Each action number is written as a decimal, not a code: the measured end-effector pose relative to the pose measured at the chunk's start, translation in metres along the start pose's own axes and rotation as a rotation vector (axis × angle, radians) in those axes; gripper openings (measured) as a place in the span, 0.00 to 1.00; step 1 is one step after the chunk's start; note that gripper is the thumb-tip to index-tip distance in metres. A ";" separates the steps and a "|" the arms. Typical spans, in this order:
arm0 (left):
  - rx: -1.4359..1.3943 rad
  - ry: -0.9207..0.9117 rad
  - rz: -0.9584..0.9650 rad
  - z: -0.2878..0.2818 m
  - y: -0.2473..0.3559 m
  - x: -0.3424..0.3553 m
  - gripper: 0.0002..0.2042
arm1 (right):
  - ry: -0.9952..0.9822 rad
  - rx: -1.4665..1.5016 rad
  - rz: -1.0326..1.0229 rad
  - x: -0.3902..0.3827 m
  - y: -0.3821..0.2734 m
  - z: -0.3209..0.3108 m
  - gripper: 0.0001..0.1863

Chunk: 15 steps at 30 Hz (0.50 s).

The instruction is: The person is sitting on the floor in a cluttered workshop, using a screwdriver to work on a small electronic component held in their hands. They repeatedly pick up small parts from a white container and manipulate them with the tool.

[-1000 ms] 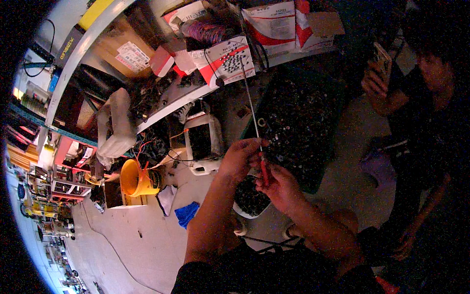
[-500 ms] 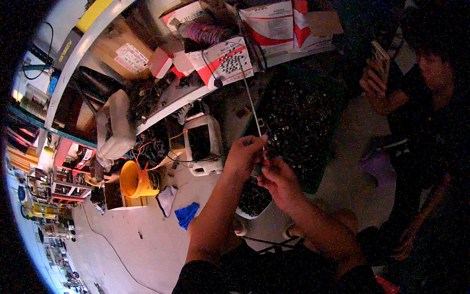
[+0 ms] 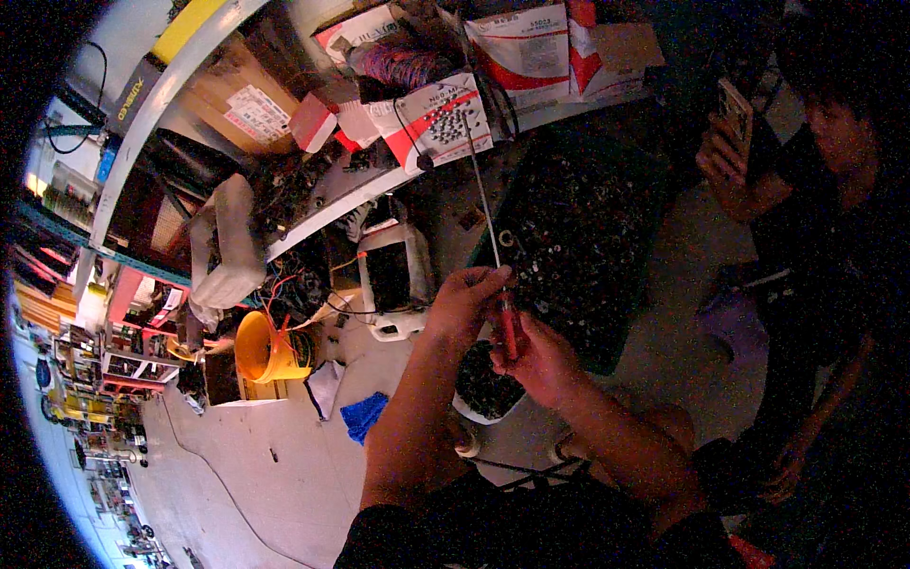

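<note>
In front of me is a long thin metal rod (image 3: 482, 194) with a red handle (image 3: 511, 332), pointing up and away toward the shelf. The exact kind of tool is not clear. My left hand (image 3: 468, 305) is closed, with its fingertips pinching where the rod meets the handle. My right hand (image 3: 538, 358) is closed around the lower handle. Just beyond my hands, a dark green bin (image 3: 621, 327) holds a heap of small mixed parts, too dim to name. Below the handle sits a smaller pale container (image 3: 500, 418) with dark small bits in it.
At the upper left, a metal shelf (image 3: 327, 211) carries cardboard boxes and a red-and-white box (image 3: 431, 119). Below it stand a cut white jug (image 3: 398, 275) and a yellow bucket (image 3: 261, 349). A blue cloth (image 3: 364, 417) lies on the floor. Another person (image 3: 806, 190) at right holds a phone (image 3: 735, 116).
My right hand has shifted slightly down the handle, and more of the red handle shows. The left hand has moved a little down and left. The rod's direction is nearly the same.
</note>
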<state>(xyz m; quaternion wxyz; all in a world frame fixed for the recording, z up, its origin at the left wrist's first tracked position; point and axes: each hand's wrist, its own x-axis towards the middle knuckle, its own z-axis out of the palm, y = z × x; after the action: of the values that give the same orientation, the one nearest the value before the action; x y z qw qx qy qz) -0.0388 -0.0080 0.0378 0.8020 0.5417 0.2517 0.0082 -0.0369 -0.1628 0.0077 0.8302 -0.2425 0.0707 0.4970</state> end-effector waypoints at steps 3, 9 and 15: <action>0.014 0.042 0.033 -0.001 -0.006 0.005 0.11 | -0.068 -0.189 -0.108 0.003 0.003 -0.001 0.16; 0.062 0.046 0.030 0.008 -0.002 0.005 0.11 | 0.065 -0.352 -0.303 -0.004 0.005 0.013 0.15; 0.058 -0.025 -0.005 0.003 -0.001 0.003 0.13 | 0.013 -0.194 -0.158 -0.004 -0.002 0.004 0.16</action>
<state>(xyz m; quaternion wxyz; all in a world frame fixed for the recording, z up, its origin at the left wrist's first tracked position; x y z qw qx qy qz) -0.0349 -0.0103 0.0369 0.7889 0.5644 0.2431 -0.0077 -0.0372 -0.1648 0.0129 0.8389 -0.3298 0.0083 0.4330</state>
